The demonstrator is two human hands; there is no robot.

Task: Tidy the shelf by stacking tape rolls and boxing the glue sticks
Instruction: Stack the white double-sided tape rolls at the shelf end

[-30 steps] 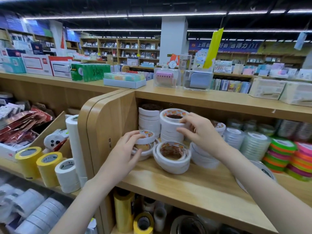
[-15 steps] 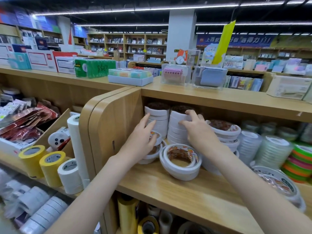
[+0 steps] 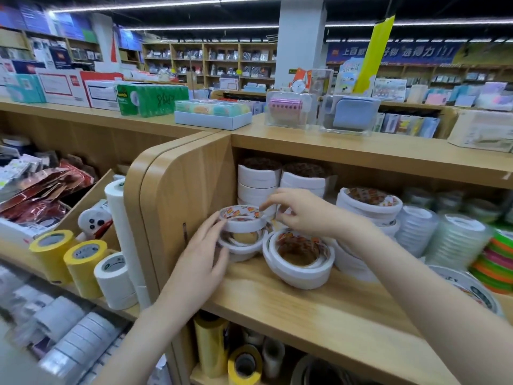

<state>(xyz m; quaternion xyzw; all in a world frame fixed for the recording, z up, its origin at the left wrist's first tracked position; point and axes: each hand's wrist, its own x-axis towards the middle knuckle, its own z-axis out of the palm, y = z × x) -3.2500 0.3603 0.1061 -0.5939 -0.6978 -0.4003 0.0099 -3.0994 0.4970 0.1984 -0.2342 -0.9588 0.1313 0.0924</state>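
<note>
A small white tape roll with a red-printed core sits on top of another small white roll at the front left of the wooden shelf. My left hand cups the left side of this small pile, thumb on the top roll. My right hand pinches the top roll's right rim with its fingertips. Two tall stacks of white rolls stand behind. A wider pair of white rolls leans just to the right of the pile. I see no glue sticks.
A further white stack, clear tape stacks and bright coloured rolls fill the shelf to the right. The curved shelf side panel stands close on the left. Yellow and white rolls sit on the neighbouring shelf.
My right hand has left the tall back stack and come forward to the small front pile. My left hand has dropped onto the same pile, where a small roll now lies on top.
</note>
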